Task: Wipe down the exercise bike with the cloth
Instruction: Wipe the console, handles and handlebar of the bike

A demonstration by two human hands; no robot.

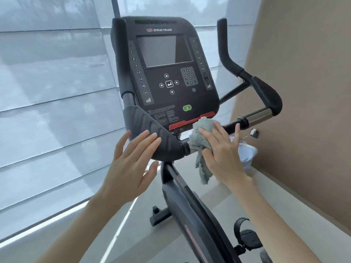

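Observation:
A black exercise bike stands in front of me, its console [167, 73] tilted toward the camera with a dark screen, a keypad and a green button. My right hand [222, 152] presses a grey-green cloth [202, 141] flat against the handlebar just under the console's red lower edge; part of the cloth hangs down below the hand. My left hand [133, 164] hovers with fingers spread, its fingertips touching the ribbed left handlebar grip [152, 133]. It holds nothing.
The right handlebar [266, 95] curves up with a chrome section near a beige wall [303, 92]. A white bag-like object [247, 154] sits behind my right hand. Blinds [47, 92] cover the window to the left. The bike frame [190, 215] and a pedal [247, 238] lie below.

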